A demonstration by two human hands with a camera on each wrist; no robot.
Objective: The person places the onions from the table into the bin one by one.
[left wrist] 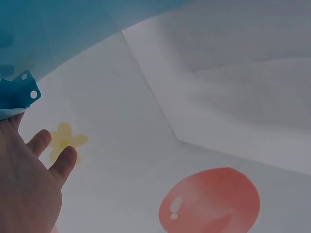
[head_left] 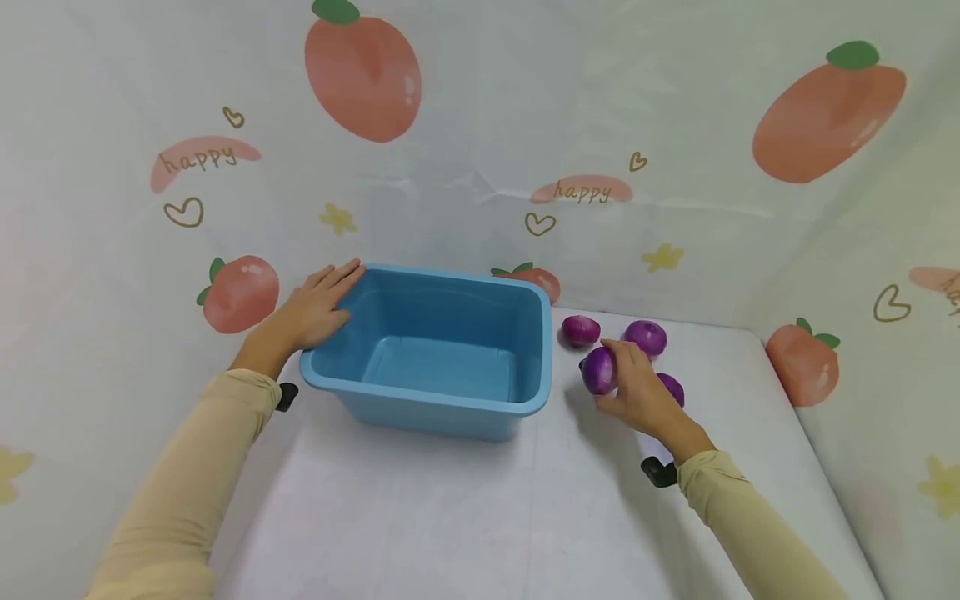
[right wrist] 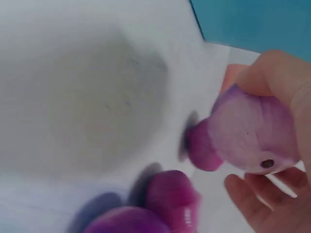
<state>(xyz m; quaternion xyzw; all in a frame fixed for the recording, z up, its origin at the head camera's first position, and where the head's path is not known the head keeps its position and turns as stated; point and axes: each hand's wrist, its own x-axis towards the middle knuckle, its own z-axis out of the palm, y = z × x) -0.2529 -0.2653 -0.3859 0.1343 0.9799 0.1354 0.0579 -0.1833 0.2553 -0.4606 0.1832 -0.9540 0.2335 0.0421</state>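
Observation:
A purple onion (head_left: 598, 371) is gripped between the thumb and fingers of my right hand (head_left: 637, 392), raised above the table to the right of the basin. In the right wrist view the held onion (right wrist: 255, 131) shows its pale side and a dark spot. My left hand (head_left: 318, 308) rests with straight fingers on the left rim of a blue plastic basin (head_left: 427, 400), which holds nothing visible. Around the right hand lie a reddish onion (head_left: 581, 332), a purple onion (head_left: 647, 337) behind, and another onion (head_left: 671, 388) partly hidden by the hand.
A white cloth-covered table (head_left: 450, 517) carries everything. Behind it and at the sides hangs a white sheet (head_left: 465, 100) printed with fruit, hearts and flowers. The basin stands near the back edge, left of the onions.

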